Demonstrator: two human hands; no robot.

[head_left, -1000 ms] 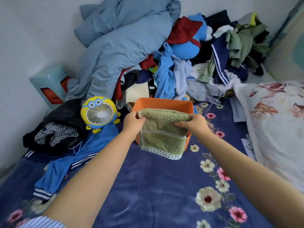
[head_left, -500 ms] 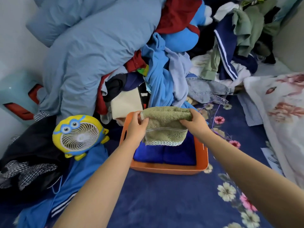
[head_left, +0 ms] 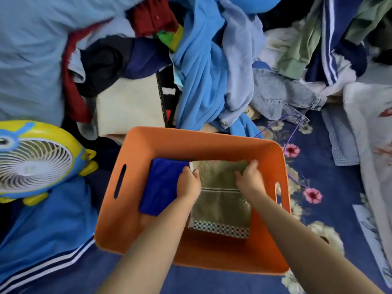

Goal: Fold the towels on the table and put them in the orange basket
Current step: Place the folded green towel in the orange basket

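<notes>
Two hands, left hand and right hand, press green towel inside orange basket.

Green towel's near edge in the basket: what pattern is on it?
A black-and-white checkered band along the green towel, clearest in the head view.

— What do I have on my left side?

— I see a yellow and blue cartoon fan lying on a blue garment with white stripes.

— And further back?

— I make out a heap of clothes: a pale blue quilt, a red garment, a bright blue one, a denim jacket. Under it all I see a navy floral sheet, and a floral pillow at my right.
</notes>
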